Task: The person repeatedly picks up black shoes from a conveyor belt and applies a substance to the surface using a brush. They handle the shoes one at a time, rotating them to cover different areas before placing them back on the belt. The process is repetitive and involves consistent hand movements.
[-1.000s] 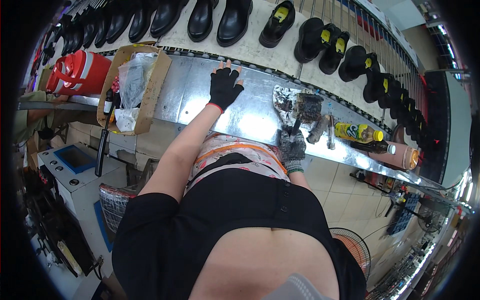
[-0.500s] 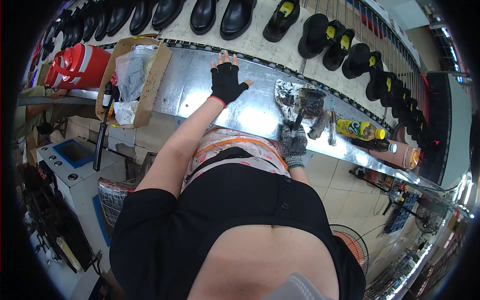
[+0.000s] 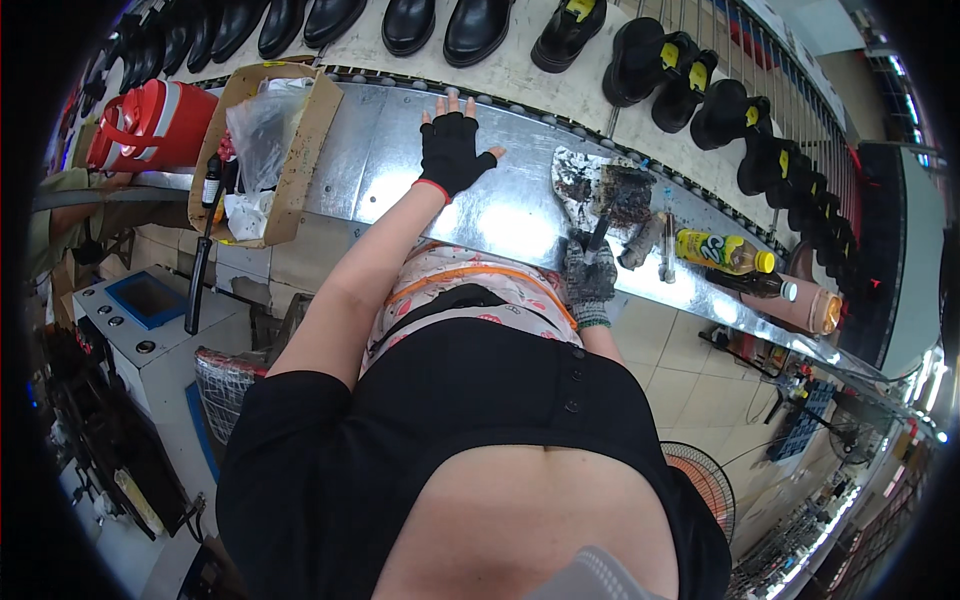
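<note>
My left hand (image 3: pixel 455 155), in a black fingerless glove with red trim, lies flat on the metal ledge (image 3: pixel 345 150) with its fingers spread. It holds nothing. My right hand (image 3: pixel 588 272), in a dirty grey knit glove, is at the ledge's near edge, closed around a dark tool handle (image 3: pixel 600 232). The handle points away from me toward a black-smeared sheet (image 3: pixel 573 180) and a dark, caked patch (image 3: pixel 627 195). What the tool's far end is, I cannot make out. Right of the hand lie a grey rag-like roll (image 3: pixel 641 240) and a slim clear tube (image 3: pixel 668 250).
Black shoes (image 3: pixel 478 30) line the belt (image 3: pixel 560 85) beyond the ledge. A cardboard box (image 3: pixel 315 140) with plastic bags and a red jug (image 3: pixel 160 125) stand left. Right are a yellow-labelled bottle (image 3: pixel 722 251), a dark bottle (image 3: pixel 755 285) and a pinkish container (image 3: pixel 795 306).
The shoes on the belt have shifted slightly to the right. Both my hands stay in nearly the same places, and the whole view has moved a little.
</note>
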A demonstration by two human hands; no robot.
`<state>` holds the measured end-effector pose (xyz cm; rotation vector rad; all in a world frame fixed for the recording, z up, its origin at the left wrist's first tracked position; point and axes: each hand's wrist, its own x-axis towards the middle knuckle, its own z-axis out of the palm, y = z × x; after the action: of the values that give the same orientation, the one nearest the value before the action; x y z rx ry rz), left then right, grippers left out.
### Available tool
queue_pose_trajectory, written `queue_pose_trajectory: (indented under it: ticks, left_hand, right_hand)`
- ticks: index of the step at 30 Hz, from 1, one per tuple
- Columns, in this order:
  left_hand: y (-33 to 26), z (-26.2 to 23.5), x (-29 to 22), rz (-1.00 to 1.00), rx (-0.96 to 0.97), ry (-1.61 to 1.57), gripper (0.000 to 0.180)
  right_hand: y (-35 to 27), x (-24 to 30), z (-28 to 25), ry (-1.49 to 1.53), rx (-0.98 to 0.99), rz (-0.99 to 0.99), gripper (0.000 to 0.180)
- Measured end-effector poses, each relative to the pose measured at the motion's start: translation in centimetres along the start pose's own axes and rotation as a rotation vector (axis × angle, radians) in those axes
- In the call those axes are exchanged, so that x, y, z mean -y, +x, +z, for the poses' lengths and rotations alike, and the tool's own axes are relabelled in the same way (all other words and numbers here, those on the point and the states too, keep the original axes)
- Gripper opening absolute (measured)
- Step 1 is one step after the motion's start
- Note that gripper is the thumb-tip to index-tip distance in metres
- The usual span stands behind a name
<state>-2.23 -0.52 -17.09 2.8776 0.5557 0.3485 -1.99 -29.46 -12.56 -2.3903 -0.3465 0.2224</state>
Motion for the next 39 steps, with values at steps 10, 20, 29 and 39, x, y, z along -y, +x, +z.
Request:
queue_pose_trajectory:
  ticks: [10, 20, 29, 39]
  left_hand:
    - [-0.3, 0.1, 0.1, -0.007, -0.044, -0.047, 0.087]
    - [0.0, 0.7, 0.1, -0.055, -0.047, -0.134, 0.087]
    - [14.9, 1.0, 1.5, -0.076, -0.436, -0.398, 0.087]
    - [26.9, 2.2, 3.1, -0.643, -0.175, -0.539, 0.082]
  right_hand:
    - [0.1, -0.6, 0.2, -0.018, -0.002, -0.036, 0.023]
    - [0.4, -0.5, 0.0, -0.045, 0.043, -0.029, 0.025]
    - [0.7, -0.4, -0.6, -0.084, 0.095, -0.12, 0.026]
    - [1.0, -0.9, -0.9, -0.022, 0.127, -0.121, 0.021]
